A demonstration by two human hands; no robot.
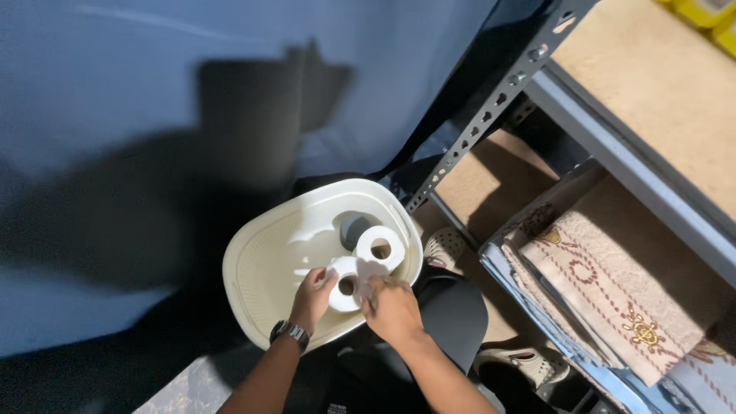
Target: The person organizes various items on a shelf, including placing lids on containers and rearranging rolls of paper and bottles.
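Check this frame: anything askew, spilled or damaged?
Nothing damaged or spilled. One oddity: a loose sheet trails off the toilet roll gripped between the left hand and right hand. A second roll lies tidy in the cream basket.

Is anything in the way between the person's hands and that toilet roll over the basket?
Nothing visible is. The left hand and the right hand both already touch the toilet roll, over the cream basket. A second roll stands just beside it.
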